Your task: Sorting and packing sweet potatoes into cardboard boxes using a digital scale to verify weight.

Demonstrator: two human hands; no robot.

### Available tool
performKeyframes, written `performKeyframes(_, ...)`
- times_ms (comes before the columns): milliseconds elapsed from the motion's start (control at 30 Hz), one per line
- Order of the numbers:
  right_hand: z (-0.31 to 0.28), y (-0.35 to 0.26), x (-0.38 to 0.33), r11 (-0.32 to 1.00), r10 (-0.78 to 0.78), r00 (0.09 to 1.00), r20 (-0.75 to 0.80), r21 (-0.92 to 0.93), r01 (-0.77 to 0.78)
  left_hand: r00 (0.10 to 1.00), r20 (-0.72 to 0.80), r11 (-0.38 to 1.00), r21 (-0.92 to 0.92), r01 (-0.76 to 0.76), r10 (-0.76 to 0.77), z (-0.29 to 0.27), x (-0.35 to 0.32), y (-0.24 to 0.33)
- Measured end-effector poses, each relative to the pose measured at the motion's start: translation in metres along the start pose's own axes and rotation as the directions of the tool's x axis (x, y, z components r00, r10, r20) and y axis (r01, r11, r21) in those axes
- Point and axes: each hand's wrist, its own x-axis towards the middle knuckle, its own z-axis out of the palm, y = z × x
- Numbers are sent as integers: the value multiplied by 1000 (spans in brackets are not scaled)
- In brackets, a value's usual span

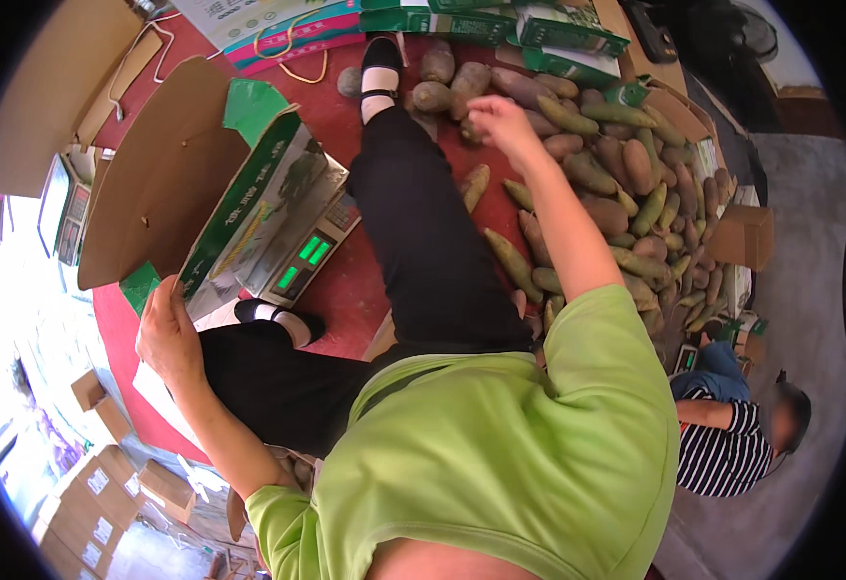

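Note:
My left hand (170, 333) is closed on the near edge of an open cardboard box (167, 164) with green printed sides and brown inside. The box leans on a scale (312, 246) with lit green displays; part of the scale is hidden. My right hand (508, 128) is stretched over the far left edge of a heap of long green and brownish root vegetables (636, 169). Its fingers are loosely curled and slightly blurred, with nothing visible in them. A brown root vegetable (469, 85) lies just beyond the fingers, and a greenish one (476, 184) lies nearer me.
Green and pink boxes (297, 43) stand at the far side of the red floor covering (365, 280). My legs (433, 232) stretch between box and heap. A person in a striped top (732, 445) sits at right. Cartons (94, 503) stand at lower left.

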Motion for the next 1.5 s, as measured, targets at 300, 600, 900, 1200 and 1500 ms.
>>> performKeyframes(300,-34,214,-65,833,130,984,-125,-524,-177,997,26,997,22,-75,74,6,2,14)
performKeyframes(600,-17,234,-103,543,305,930,-205,-765,-347,997,70,997,-67,-29,34,-3,-3,23)
performKeyframes(900,-1,250,-102,348,433,901,-26,-917,-193,998,-58,997,75,13,-9,11,-8,34)
performKeyframes(1200,-5,252,-111,310,409,912,-41,-933,-181,992,-125,995,98,-9,21,20,-7,34)
performKeyframes(1500,-59,222,-105,694,71,982,-177,-698,-176,993,-114,998,67,0,8,19,-9,33)
